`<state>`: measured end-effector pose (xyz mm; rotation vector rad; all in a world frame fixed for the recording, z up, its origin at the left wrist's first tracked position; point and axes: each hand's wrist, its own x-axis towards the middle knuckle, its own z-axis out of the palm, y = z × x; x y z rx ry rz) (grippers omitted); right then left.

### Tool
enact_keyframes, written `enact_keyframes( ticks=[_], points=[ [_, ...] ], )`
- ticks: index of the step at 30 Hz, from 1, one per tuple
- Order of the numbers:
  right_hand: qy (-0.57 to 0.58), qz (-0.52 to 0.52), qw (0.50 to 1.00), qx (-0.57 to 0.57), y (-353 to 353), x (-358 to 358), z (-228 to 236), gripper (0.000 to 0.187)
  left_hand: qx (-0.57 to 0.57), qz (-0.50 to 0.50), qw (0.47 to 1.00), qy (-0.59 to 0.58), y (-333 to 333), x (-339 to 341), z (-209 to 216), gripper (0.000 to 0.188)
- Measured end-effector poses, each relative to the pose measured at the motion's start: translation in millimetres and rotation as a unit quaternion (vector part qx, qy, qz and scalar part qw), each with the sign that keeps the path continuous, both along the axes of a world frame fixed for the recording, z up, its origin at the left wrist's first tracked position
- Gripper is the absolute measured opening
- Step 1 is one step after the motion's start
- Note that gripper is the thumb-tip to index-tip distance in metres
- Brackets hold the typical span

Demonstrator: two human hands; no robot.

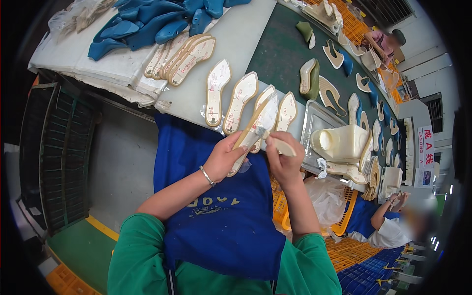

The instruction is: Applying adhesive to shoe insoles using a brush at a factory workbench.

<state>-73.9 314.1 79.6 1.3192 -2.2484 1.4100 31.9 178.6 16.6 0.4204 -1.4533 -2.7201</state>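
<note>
My left hand (224, 156) grips the heel end of a pale shoe insole (267, 114), which is tilted up over the table's edge with its white face showing. My right hand (286, 161) is closed on a short brush (283, 147) with a light wooden handle. Its bristles touch the insole near the middle. Behind the held insole, more insoles lie in a row on the table: one insole (218, 92) at the left, another insole (240, 102) beside it, and one insole (286, 113) at the right. A further one is partly hidden by the held insole.
Blue shoe lasts (147, 30) are heaped at the far left, near stacked insoles (192, 60). To the right, a cream plastic container (346, 142) lies on a metal tray (310, 118). A green conveyor belt (280, 54) carries lasts and shoe parts. A co-worker (391, 228) sits at the right.
</note>
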Motion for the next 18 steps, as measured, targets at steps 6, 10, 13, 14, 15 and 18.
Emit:
enact_keyframes(
  ticks=[6, 10, 13, 14, 15, 18],
  points=[
    [0.027, 0.021, 0.999, 0.012, -3, 1, 5, 0.009, -0.017, 0.026, 1.000, -0.003, 1, -3, 0, 0.043],
    [-0.028, -0.018, 0.999, 0.015, -9, -22, 5, 0.008, -0.037, 0.016, 0.999, 0.005, 4, -2, -5, 0.044],
    [-0.035, -0.042, 0.999, -0.001, -12, -28, 1, 0.008, -0.017, 0.007, 1.000, -0.004, 3, 0, 2, 0.045],
    [-0.026, -0.055, 0.998, -0.001, -13, -29, 1, 0.007, -0.008, 0.000, 1.000, -0.009, 2, 0, 3, 0.045],
    [-0.024, -0.055, 0.998, -0.002, -12, -26, 2, 0.007, -0.009, 0.000, 1.000, -0.007, 2, 0, 3, 0.045],
    [0.084, 0.021, 0.996, 0.008, -12, 0, 4, 0.013, 0.020, 0.004, 1.000, -0.008, 1, 0, -5, 0.045]
  ],
)
